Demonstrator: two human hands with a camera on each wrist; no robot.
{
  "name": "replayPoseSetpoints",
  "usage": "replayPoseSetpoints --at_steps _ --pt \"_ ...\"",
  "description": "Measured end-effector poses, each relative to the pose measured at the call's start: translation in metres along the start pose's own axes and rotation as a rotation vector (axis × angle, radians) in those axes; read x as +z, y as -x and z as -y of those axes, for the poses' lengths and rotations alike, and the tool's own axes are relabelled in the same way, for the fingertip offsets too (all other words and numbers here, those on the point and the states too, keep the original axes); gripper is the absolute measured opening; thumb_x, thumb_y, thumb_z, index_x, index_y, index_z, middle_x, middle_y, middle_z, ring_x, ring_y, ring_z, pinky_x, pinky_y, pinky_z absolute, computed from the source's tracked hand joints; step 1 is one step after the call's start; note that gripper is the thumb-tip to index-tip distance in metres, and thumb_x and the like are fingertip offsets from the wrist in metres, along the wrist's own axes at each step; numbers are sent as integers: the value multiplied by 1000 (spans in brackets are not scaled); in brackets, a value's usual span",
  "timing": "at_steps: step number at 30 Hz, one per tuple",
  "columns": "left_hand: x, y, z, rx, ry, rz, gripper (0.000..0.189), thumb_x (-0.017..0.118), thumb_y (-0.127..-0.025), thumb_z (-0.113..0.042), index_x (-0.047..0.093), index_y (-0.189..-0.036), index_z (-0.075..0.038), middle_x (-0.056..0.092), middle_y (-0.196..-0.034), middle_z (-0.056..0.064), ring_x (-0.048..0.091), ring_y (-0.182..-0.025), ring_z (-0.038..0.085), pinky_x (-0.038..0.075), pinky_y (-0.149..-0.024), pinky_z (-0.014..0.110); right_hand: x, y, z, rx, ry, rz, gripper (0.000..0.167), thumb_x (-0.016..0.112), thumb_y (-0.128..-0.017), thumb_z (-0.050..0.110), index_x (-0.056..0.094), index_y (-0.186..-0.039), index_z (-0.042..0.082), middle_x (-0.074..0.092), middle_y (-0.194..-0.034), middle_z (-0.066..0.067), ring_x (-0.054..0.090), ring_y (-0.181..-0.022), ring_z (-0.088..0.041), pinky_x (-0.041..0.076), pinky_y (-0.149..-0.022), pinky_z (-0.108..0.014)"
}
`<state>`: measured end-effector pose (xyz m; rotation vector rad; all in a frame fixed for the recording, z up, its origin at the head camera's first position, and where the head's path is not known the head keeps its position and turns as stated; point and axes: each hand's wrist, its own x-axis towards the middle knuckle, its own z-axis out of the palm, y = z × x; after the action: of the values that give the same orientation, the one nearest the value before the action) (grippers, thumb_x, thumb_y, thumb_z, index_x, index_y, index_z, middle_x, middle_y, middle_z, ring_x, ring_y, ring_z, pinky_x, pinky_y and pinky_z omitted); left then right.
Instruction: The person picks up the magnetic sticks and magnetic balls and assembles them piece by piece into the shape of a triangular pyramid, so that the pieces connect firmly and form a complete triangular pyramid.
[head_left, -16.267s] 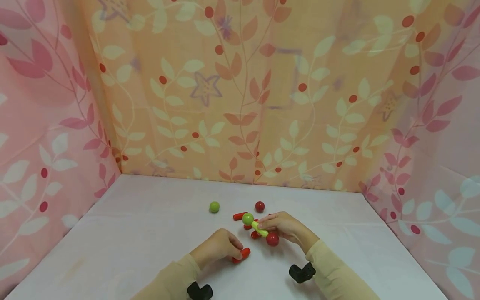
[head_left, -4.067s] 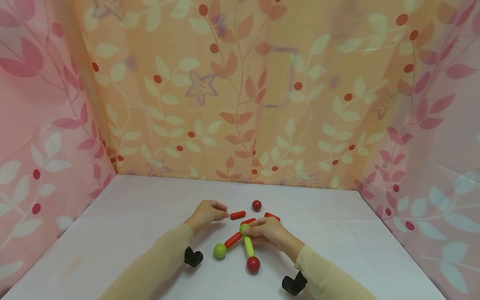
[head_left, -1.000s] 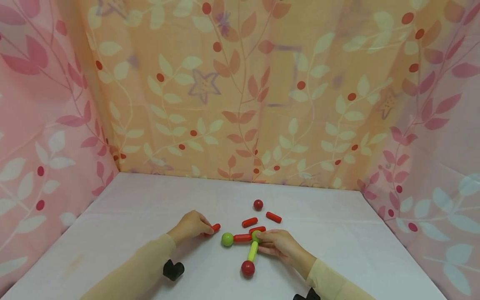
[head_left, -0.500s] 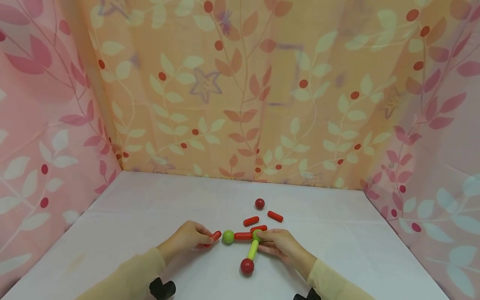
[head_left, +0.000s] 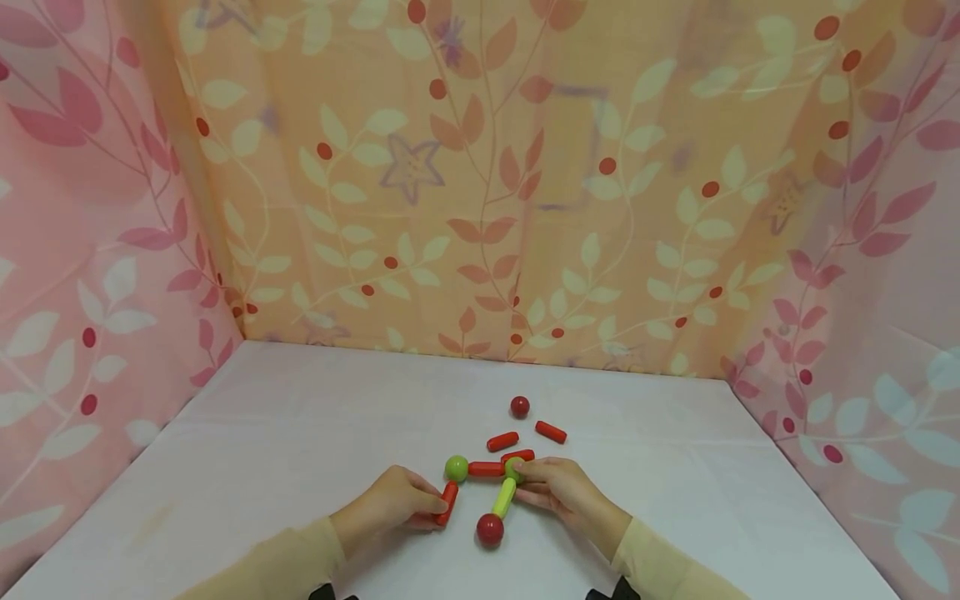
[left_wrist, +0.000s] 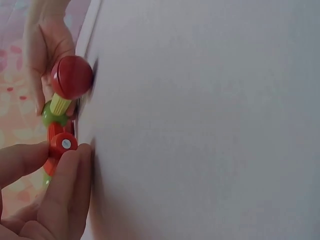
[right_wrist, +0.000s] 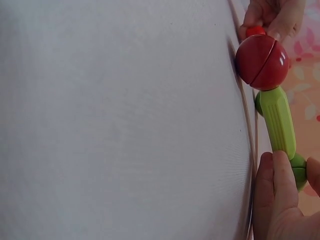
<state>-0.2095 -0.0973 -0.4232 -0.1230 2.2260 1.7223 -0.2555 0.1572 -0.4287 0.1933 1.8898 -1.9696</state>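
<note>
My left hand point(head_left: 392, 504) pinches a red stick point(head_left: 448, 503) between thumb and fingers. Its far end is at the near side of a green ball point(head_left: 456, 468); whether they touch I cannot tell. In the left wrist view, a small silvery disc shows on the end of the held stick point(left_wrist: 65, 144). Another red stick point(head_left: 486, 469) joins that ball to a second green ball point(head_left: 513, 469), which my right hand point(head_left: 570, 496) grips. From there a yellow-green stick point(head_left: 504, 497) runs toward me to a large red ball point(head_left: 490, 530), seen close up in the right wrist view.
Just behind the gripped green ball lies a red stick point(head_left: 521, 455). Farther back are two more loose red sticks point(head_left: 502, 442) point(head_left: 551, 432) and a red ball point(head_left: 520, 407). Patterned cloth walls point(head_left: 480, 250) enclose the white table point(head_left: 300, 417) on three sides.
My left hand has brought its red stick rightward and nearer me, turning it from beside the left green ball to that ball's near side. My right hand stays on its ball.
</note>
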Motion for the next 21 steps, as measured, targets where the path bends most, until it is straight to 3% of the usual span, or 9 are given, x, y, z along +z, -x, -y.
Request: replayPoseSetpoints --at_steps 21 --pt "18 -10 -1 -91 182 -33 20 73 -85 -3 66 -98 10 73 -83 11 75 -76 19 61 -71 28 4 2 0 -5 -22 5 37 70 -93 17 55 -116 -9 72 -104 -10 71 -90 -15 59 -85 -35"
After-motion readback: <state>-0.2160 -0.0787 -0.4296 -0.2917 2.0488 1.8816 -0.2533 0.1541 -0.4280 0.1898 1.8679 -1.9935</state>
